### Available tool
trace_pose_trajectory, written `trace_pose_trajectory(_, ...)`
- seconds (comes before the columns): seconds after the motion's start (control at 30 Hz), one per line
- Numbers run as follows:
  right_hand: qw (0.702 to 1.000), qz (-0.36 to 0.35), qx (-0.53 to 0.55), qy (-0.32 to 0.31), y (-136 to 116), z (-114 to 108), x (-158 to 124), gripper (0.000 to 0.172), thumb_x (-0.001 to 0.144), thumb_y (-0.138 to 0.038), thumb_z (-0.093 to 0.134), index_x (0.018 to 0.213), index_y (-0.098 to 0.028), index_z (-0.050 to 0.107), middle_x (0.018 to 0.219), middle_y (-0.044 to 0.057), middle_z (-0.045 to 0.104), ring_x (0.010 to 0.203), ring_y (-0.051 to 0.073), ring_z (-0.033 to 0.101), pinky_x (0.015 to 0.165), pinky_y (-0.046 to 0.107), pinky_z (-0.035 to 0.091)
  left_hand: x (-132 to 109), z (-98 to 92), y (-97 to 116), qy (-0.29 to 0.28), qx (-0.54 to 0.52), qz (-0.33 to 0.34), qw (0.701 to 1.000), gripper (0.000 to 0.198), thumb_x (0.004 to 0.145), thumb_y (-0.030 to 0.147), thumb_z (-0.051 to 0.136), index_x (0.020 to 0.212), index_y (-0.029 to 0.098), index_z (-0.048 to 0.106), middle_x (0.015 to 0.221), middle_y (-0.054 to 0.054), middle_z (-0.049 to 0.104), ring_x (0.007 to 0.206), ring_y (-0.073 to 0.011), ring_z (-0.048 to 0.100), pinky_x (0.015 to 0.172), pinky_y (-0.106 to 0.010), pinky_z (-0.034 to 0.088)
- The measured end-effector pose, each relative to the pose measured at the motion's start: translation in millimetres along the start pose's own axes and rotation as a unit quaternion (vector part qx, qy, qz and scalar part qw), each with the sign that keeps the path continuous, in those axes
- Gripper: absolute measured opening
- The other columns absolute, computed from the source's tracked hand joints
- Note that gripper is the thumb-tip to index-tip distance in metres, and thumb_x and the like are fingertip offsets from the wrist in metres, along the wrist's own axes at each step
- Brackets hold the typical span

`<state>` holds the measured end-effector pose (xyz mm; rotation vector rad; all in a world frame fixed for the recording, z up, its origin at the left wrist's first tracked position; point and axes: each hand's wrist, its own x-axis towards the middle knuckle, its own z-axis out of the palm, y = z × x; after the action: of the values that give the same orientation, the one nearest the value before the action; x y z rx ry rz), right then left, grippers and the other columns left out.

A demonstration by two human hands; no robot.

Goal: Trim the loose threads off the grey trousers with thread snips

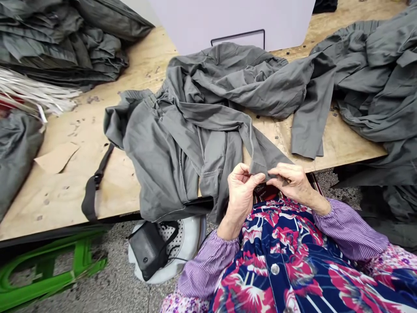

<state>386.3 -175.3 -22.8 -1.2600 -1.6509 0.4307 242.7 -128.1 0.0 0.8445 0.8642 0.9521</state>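
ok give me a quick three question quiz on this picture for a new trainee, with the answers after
1. True or false: the left hand and the right hand are close together, both at the gray fabric.
2. Which lies on the wooden table, to the picture's right of the brown paper scrap?
a) a yellow bottle
b) a black strap
c) a hammer
3. What colour is the plastic item at the picture's lower left?

Key: 1. True; 2. b; 3. Green.
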Motion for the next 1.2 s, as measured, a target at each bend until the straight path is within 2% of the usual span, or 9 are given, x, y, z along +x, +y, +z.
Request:
trace_pose_trajectory(0.1,0.991,0.094,0.099,-0.015,2,8,0,0.023,0.084,-0.032,0.057,0.069,-0.015,0.06,0.057,-0.001,0.054,0.05,0.007,0.045,0.048,0.021,0.036,2,0.0,-9,-0.002,0.045,0.04,0.998,0.029,0.056,0.016,0.078,0.075,0.015,0.055,0.075,0.002,0.061,0.066,-0.0061,0.056,0.064,-0.017,0.047)
trace_pose_trajectory(0.23,0.963,0.2,0.183,-0.002,7,14,0,0.027,0.083,-0.035,0.055,0.065,-0.015,0.054,0.057,-0.003,0.05,0.051,0.007,0.044,0.049,0.019,0.036,3,-7.2,-27,-0.004,0.131,0.059,0.99,0.035,0.06,0.02,0.077,0.089,0.016,0.058,0.08,0.001,0.058,0.069,-0.0067,0.055,0.067,-0.019,0.047)
trace_pose_trajectory(0.37,0.943,0.264,0.186,0.079,11,12,-4,0.019,0.076,-0.032,0.061,0.069,-0.016,0.053,0.058,-0.005,0.047,0.05,0.005,0.041,0.049,0.019,0.035,2,-17.7,-40,-0.019,0.31,0.127,0.942,0.023,0.067,0.023,0.072,0.086,0.017,0.061,0.085,-0.001,0.057,0.065,-0.008,0.054,0.062,-0.021,0.047)
trace_pose_trajectory(0.5,0.931,0.309,0.171,0.092,13,8,-14,0.024,0.067,-0.033,0.07,0.079,-0.017,0.056,0.055,-0.007,0.044,0.047,0.006,0.039,0.045,0.019,0.032,2,-17.2,-44,-0.064,0.42,0.183,0.886,0.019,0.068,0.018,0.069,0.085,0.017,0.062,0.081,-0.001,0.057,0.063,-0.0095,0.053,0.059,-0.023,0.046)
trace_pose_trajectory(0.6,0.945,0.297,0.111,0.08,14,8,-20,0.018,0.071,-0.032,0.065,0.077,-0.017,0.057,0.054,-0.006,0.044,0.047,0.006,0.038,0.047,0.02,0.032,2,-11.6,-43,-0.081,0.487,0.214,0.843,0.022,0.066,0.011,0.068,0.086,0.017,0.061,0.08,-0.001,0.056,0.067,-0.0113,0.052,0.062,-0.025,0.046)
trace_pose_trajectory(0.9,0.973,0.208,-0.09,0.038,14,5,-21,0.017,0.082,-0.025,0.051,0.068,-0.017,0.055,0.057,-0.002,0.053,0.051,0.009,0.045,0.053,0.022,0.034,7,-2.7,-49,-0.066,0.504,0.188,0.84,0.02,0.062,0.008,0.067,0.076,0.017,0.056,0.075,0.001,0.053,0.069,-0.0122,0.051,0.061,-0.025,0.042)
trace_pose_trajectory(1.03,0.973,0.179,-0.123,0.075,17,0,-23,0.02,0.084,-0.024,0.048,0.065,-0.018,0.05,0.056,-0.002,0.048,0.05,0.009,0.043,0.052,0.022,0.033,9,0.8,-49,-0.068,0.512,0.195,0.834,0.021,0.063,0.011,0.069,0.079,0.018,0.057,0.074,0.001,0.052,0.073,-0.0148,0.051,0.065,-0.027,0.042)
trace_pose_trajectory(1.13,0.971,0.175,-0.124,0.104,21,-6,-21,0.01,0.085,-0.027,0.05,0.083,-0.018,0.055,0.058,-0.003,0.048,0.051,0.01,0.044,0.052,0.023,0.035,10,3.0,-50,-0.069,0.517,0.193,0.831,0.02,0.065,0.012,0.068,0.08,0.019,0.058,0.074,0.0,0.051,0.074,-0.0162,0.051,0.066,-0.029,0.041)
trace_pose_trajectory(1.2,0.977,0.164,-0.118,0.073,23,-10,-17,0.02,0.084,-0.028,0.052,0.1,-0.018,0.055,0.063,-0.002,0.053,0.053,0.011,0.046,0.054,0.024,0.038,9,4.7,-52,-0.068,0.528,0.2,0.823,0.019,0.065,0.012,0.066,0.08,0.019,0.058,0.074,0.0,0.051,0.076,-0.0173,0.05,0.068,-0.03,0.041)
